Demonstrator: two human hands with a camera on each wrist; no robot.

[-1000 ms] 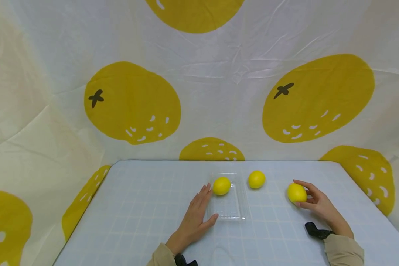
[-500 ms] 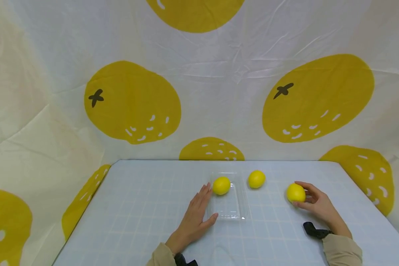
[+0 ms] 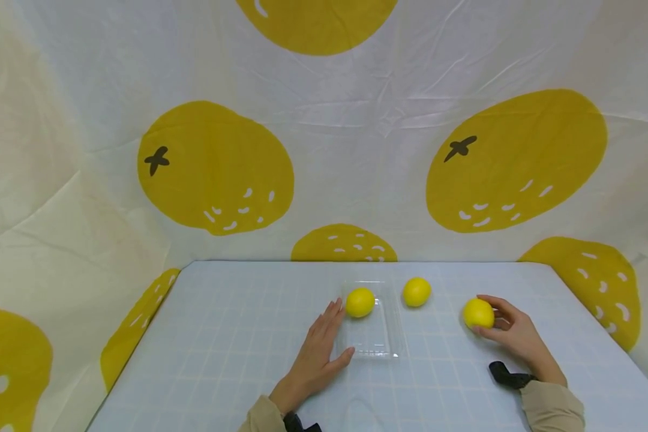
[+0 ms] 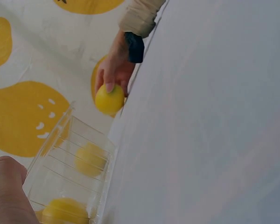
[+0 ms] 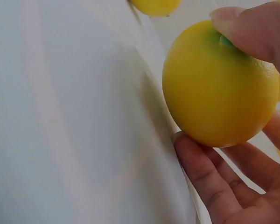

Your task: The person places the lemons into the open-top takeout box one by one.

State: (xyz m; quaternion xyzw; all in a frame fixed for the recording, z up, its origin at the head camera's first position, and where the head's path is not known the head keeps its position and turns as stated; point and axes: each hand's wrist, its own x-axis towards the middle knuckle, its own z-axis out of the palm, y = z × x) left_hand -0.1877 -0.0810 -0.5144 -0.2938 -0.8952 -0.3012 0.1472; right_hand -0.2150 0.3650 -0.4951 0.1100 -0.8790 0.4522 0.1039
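Note:
My right hand (image 3: pixel 521 333) holds a yellow lemon (image 3: pixel 478 314) at the right of the table, thumb on one side and fingertips on the other. In the right wrist view the held lemon (image 5: pixel 219 84) shows a green stem end beside the thumb. A clear plastic box (image 3: pixel 375 347) stands at the middle, with another lemon (image 3: pixel 360 302) in its far left part. Flat along the box's left side lies my left hand (image 3: pixel 315 357), fingers straight, fingertips at the box wall. A third lemon (image 3: pixel 416 291) rests on the table just right of the box.
A pale blue checked cloth (image 3: pixel 237 342) covers the table. Behind it hangs a white curtain (image 3: pixel 356 150) printed with big yellow fruit. Black wrist straps (image 3: pixel 510 377) sit at both sleeves.
My right hand has shifted slightly left with its lemon. The left hand, the box and the other two lemons have stayed where they were.

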